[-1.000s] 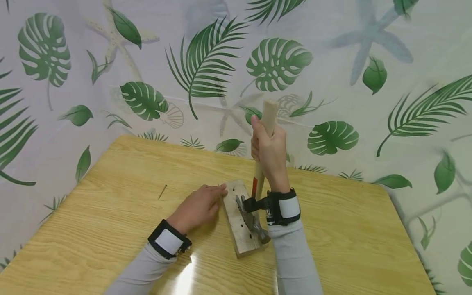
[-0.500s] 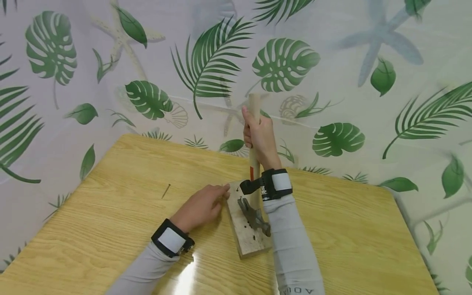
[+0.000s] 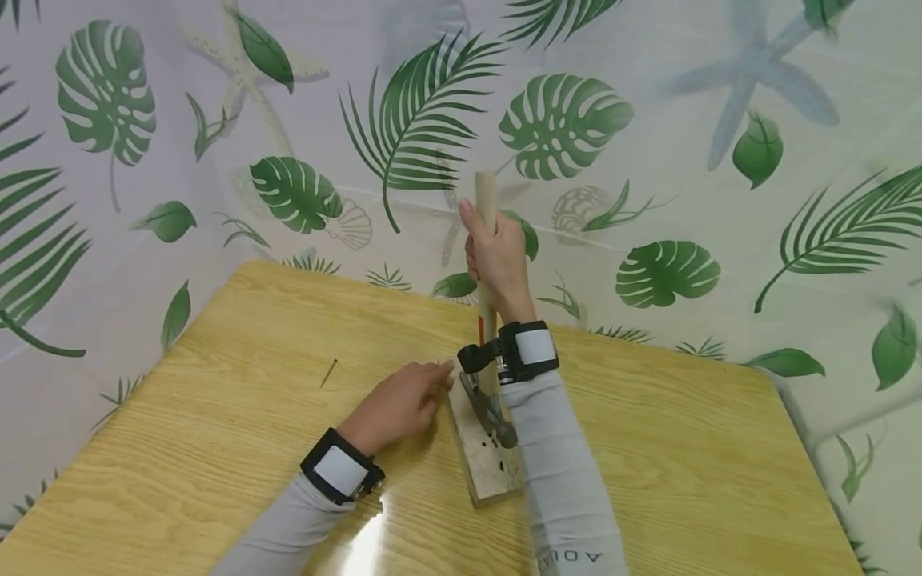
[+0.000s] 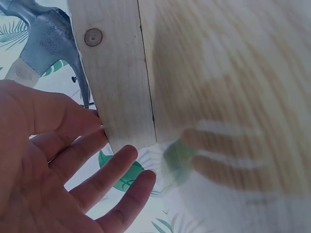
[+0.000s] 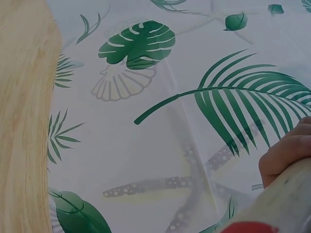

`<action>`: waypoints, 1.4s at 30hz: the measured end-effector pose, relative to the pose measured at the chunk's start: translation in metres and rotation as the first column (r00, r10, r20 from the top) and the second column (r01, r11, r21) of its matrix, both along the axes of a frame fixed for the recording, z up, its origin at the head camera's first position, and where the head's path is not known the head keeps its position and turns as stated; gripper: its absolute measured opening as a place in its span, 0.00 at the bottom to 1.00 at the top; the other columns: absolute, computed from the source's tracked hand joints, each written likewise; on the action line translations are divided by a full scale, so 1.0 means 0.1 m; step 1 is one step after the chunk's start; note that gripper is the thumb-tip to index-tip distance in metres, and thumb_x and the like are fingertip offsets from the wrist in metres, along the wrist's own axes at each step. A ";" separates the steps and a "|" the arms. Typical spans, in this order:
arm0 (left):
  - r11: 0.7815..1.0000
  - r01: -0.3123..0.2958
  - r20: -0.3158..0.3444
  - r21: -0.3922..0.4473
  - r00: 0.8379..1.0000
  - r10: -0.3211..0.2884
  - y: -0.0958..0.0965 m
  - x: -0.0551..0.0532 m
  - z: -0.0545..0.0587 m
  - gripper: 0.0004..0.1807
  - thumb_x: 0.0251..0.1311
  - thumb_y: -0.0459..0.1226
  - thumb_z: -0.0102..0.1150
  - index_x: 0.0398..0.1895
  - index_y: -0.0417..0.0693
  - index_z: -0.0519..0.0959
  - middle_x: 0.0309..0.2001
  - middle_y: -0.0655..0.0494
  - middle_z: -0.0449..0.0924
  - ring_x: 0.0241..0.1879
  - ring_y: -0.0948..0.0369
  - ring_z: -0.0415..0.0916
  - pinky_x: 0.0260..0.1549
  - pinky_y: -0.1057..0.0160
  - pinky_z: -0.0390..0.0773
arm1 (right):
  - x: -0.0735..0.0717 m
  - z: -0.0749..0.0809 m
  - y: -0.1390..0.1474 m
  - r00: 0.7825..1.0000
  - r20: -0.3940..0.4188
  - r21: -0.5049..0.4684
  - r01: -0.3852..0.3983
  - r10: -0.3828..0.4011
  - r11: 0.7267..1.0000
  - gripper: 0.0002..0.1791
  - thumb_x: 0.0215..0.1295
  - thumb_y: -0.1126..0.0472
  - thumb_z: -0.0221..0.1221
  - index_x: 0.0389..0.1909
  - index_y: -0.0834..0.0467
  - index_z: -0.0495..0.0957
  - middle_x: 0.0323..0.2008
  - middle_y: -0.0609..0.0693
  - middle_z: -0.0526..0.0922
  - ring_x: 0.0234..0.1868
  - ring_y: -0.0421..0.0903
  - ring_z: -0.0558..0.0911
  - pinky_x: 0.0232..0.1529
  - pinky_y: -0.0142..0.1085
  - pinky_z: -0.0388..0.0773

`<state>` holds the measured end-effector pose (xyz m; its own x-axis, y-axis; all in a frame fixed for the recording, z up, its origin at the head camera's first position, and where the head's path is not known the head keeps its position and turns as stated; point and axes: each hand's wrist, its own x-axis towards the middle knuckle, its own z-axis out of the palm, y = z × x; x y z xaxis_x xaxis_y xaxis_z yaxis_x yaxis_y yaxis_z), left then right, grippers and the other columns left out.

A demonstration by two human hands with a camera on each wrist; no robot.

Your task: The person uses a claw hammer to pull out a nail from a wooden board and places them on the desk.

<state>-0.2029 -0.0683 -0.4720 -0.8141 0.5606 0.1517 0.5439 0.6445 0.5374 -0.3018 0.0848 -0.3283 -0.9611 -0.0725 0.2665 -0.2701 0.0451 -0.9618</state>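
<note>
My right hand (image 3: 500, 256) grips the wooden handle of a claw hammer (image 3: 486, 192) high up, thumb along it; the handle stands almost upright. The hammer head lies low over a wooden block (image 3: 479, 464), claw toward the far end. In the left wrist view the claw tips (image 4: 86, 101) sit beside a thin nail (image 4: 74, 79) sticking up from the block. My left hand (image 3: 392, 404) touches the block's far left corner with its fingertips, the other fingers spread loosely. Dark holes or nail heads (image 3: 501, 464) show on the block's near part. Fingers (image 5: 286, 155) wrap the handle in the right wrist view.
A loose nail (image 3: 328, 374) lies on the wood-grain table (image 3: 238, 416) to the left of my left hand. Behind the table's far edge hangs a leaf-patterned cloth (image 3: 432, 120). Both wrists wear black straps with cameras.
My right hand has swung the handle up and leftward, from a rightward lean to nearly upright. The hammer head has shifted toward the block's far end. My left hand stays at the block.
</note>
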 end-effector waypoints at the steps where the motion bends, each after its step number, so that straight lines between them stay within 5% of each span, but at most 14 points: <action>1: 1.000 0.000 0.001 -0.002 1.000 0.000 0.00 0.00 0.00 0.32 0.64 0.27 0.54 0.73 0.39 0.67 0.55 0.54 0.84 0.59 0.52 0.78 0.61 0.52 0.75 | 0.01 0.00 -0.01 1.000 -0.010 0.008 0.011 -0.011 1.000 0.28 0.73 0.42 0.57 0.20 0.55 0.64 0.09 0.45 0.60 0.08 0.41 0.60 0.10 0.32 0.55; 12: 1.000 -0.010 0.011 -0.006 1.000 0.010 0.01 0.04 0.02 0.31 0.66 0.29 0.55 0.74 0.38 0.66 0.56 0.54 0.83 0.60 0.51 0.77 0.62 0.51 0.74 | 0.28 0.03 0.02 0.978 -0.170 0.024 0.131 -0.125 0.991 0.26 0.73 0.40 0.57 0.24 0.57 0.69 0.12 0.46 0.63 0.11 0.42 0.62 0.13 0.34 0.58; 21: 0.999 -0.033 0.008 0.006 0.999 0.033 0.00 0.06 0.00 0.31 0.67 0.28 0.54 0.75 0.40 0.66 0.56 0.54 0.83 0.63 0.51 0.76 0.65 0.51 0.72 | 0.76 0.03 0.09 0.870 -0.447 -0.088 0.187 -0.207 0.978 0.19 0.75 0.53 0.55 0.24 0.57 0.69 0.11 0.46 0.63 0.09 0.44 0.61 0.10 0.37 0.56; 29: 0.996 -0.080 -0.031 -0.037 0.996 0.079 0.05 0.08 0.03 0.30 0.65 0.29 0.60 0.72 0.47 0.72 0.58 0.57 0.83 0.60 0.49 0.77 0.58 0.36 0.73 | 1.02 0.00 0.14 0.817 -0.536 -0.192 0.126 -0.212 0.973 0.21 0.74 0.59 0.54 0.23 0.68 0.65 0.10 0.45 0.60 0.08 0.41 0.57 0.09 0.35 0.53; 34: 0.993 -0.095 -0.076 -0.069 0.993 0.090 0.07 0.08 0.03 0.28 0.64 0.30 0.61 0.69 0.48 0.74 0.56 0.59 0.84 0.55 0.51 0.79 0.47 0.45 0.77 | 1.12 0.02 0.18 0.792 -0.563 -0.254 0.104 -0.235 0.962 0.20 0.72 0.62 0.54 0.23 0.69 0.62 0.10 0.45 0.60 0.08 0.39 0.57 0.09 0.33 0.53; 39: 0.991 -0.100 -0.103 -0.089 0.991 0.091 0.10 0.08 0.03 0.26 0.63 0.30 0.62 0.66 0.49 0.77 0.55 0.60 0.84 0.54 0.50 0.80 0.44 0.46 0.77 | 1.32 0.05 0.18 0.746 -0.614 -0.299 0.083 -0.259 0.950 0.19 0.70 0.65 0.52 0.21 0.70 0.61 0.09 0.47 0.60 0.08 0.39 0.58 0.08 0.32 0.54; 42: 0.990 -0.109 -0.117 -0.093 0.988 0.098 0.10 0.08 0.03 0.25 0.63 0.30 0.62 0.65 0.48 0.77 0.54 0.59 0.85 0.53 0.50 0.81 0.44 0.46 0.77 | 1.47 0.07 0.16 0.736 -0.627 -0.345 0.032 -0.255 0.938 0.18 0.68 0.68 0.52 0.19 0.69 0.60 0.08 0.48 0.59 0.08 0.39 0.57 0.07 0.31 0.53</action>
